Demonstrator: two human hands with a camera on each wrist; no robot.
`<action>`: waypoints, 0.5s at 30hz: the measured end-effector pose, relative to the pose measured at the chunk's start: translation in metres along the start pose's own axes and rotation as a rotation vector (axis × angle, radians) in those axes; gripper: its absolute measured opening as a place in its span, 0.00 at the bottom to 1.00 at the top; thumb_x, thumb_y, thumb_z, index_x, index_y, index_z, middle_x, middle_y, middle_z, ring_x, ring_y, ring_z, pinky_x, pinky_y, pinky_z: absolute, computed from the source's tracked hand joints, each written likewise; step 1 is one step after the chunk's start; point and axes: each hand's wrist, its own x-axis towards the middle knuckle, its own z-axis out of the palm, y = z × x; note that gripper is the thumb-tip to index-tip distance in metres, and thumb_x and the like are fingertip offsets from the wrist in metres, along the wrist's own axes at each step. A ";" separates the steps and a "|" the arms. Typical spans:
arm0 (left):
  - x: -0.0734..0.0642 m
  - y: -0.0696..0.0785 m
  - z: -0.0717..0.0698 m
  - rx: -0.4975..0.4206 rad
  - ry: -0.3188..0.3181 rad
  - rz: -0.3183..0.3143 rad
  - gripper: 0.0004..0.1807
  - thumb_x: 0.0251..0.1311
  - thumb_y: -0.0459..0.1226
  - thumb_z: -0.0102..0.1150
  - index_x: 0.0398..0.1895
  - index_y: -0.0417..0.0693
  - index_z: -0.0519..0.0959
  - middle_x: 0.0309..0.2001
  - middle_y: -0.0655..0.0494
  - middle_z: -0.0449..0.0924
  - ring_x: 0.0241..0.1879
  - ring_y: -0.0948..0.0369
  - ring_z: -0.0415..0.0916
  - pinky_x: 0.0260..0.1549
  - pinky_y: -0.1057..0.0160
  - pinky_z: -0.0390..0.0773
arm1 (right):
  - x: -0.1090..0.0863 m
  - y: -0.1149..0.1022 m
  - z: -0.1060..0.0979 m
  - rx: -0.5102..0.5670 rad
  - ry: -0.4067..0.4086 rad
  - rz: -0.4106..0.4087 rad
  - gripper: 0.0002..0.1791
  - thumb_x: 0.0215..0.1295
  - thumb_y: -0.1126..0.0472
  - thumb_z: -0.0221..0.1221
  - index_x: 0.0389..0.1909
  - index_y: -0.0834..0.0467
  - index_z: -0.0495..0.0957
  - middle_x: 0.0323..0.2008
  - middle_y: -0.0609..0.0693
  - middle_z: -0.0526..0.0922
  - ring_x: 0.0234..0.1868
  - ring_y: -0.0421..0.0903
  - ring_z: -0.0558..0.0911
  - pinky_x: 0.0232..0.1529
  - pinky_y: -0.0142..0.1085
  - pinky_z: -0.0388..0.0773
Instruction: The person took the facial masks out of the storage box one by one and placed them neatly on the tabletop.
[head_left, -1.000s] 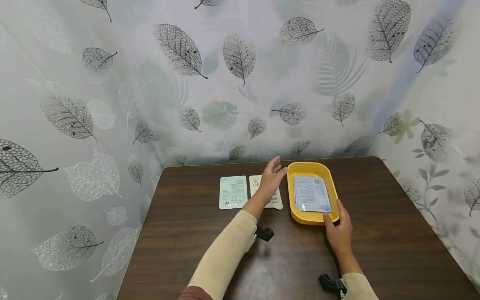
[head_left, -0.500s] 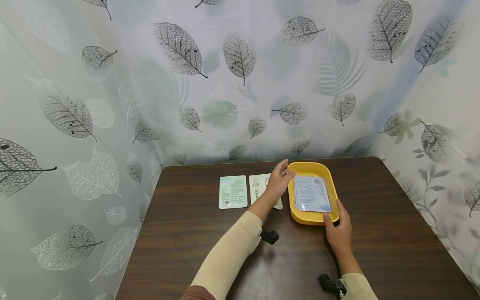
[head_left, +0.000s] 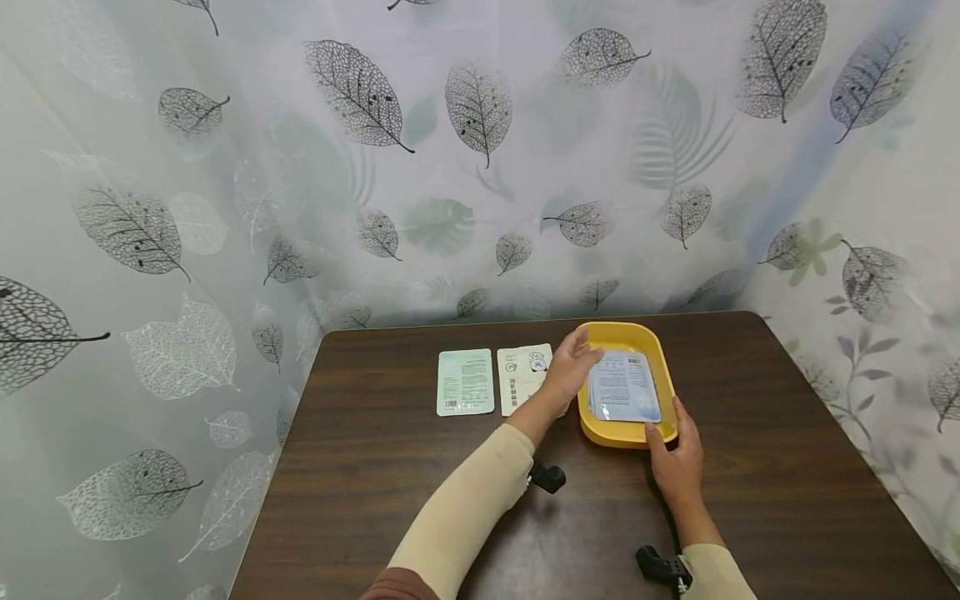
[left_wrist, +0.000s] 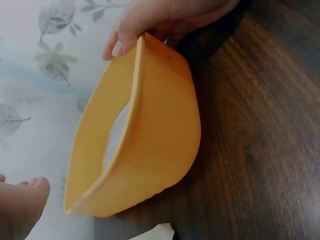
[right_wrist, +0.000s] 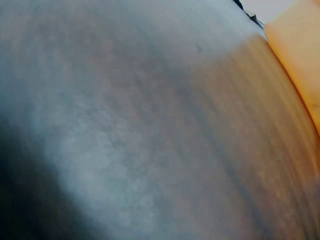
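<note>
A yellow plastic tray (head_left: 611, 435) stands near the back of the table, with pale blue printed flat packets (head_left: 625, 387) lying stacked inside. My right hand (head_left: 678, 467) grips its near right corner, thumb over the rim and fingers along the outer wall. Over the tray's left rim is my left hand (head_left: 567, 373), its fingers loosely extended and holding nothing. The left wrist view shows that hand's fingertips (left_wrist: 37, 192) apart from the tray wall (left_wrist: 160, 110). Left of the tray lies a cream printed packet (head_left: 519, 379), partly covered by my left hand and wrist.
A pale green flat packet (head_left: 465, 383) lies left of the cream one on the dark wooden table (head_left: 360, 442). Behind the table hangs a leaf-patterned curtain (head_left: 442, 225). In the right wrist view, the tabletop is blurred, with the tray at the right edge.
My left hand has moved right, from over the cream packet to the tray's left rim, uncovering more of that packet. The right hand and the tray have stayed in place.
</note>
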 end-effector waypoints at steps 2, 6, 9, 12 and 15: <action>0.001 -0.002 0.003 -0.005 0.002 -0.015 0.31 0.70 0.44 0.60 0.75 0.58 0.67 0.77 0.50 0.64 0.75 0.51 0.65 0.73 0.50 0.68 | 0.000 0.000 0.000 -0.003 0.001 -0.001 0.40 0.74 0.52 0.58 0.82 0.50 0.53 0.79 0.61 0.57 0.79 0.63 0.57 0.78 0.62 0.51; 0.002 -0.006 0.007 -0.018 0.006 -0.056 0.31 0.71 0.43 0.59 0.76 0.56 0.67 0.77 0.50 0.65 0.75 0.52 0.65 0.73 0.51 0.66 | 0.000 0.000 0.000 -0.004 0.000 -0.005 0.40 0.74 0.52 0.58 0.82 0.51 0.53 0.79 0.61 0.58 0.79 0.63 0.58 0.78 0.62 0.51; 0.002 -0.009 0.010 -0.029 0.021 -0.084 0.31 0.71 0.44 0.58 0.76 0.56 0.67 0.76 0.50 0.66 0.75 0.53 0.66 0.74 0.52 0.66 | -0.001 0.000 0.000 0.000 -0.002 -0.010 0.40 0.74 0.52 0.58 0.82 0.51 0.53 0.79 0.61 0.58 0.79 0.63 0.58 0.78 0.62 0.51; 0.000 -0.011 0.014 -0.043 0.028 -0.106 0.31 0.70 0.44 0.59 0.75 0.54 0.68 0.75 0.50 0.67 0.75 0.52 0.65 0.75 0.52 0.64 | 0.000 -0.001 -0.001 0.014 0.002 -0.018 0.40 0.74 0.52 0.59 0.82 0.51 0.54 0.79 0.62 0.58 0.78 0.64 0.58 0.78 0.62 0.52; -0.003 -0.013 0.016 -0.057 0.020 -0.128 0.32 0.70 0.45 0.59 0.76 0.53 0.67 0.75 0.49 0.66 0.76 0.52 0.63 0.76 0.52 0.62 | -0.001 -0.002 0.000 0.026 0.005 -0.020 0.40 0.73 0.52 0.59 0.81 0.52 0.54 0.78 0.62 0.59 0.78 0.64 0.58 0.78 0.62 0.52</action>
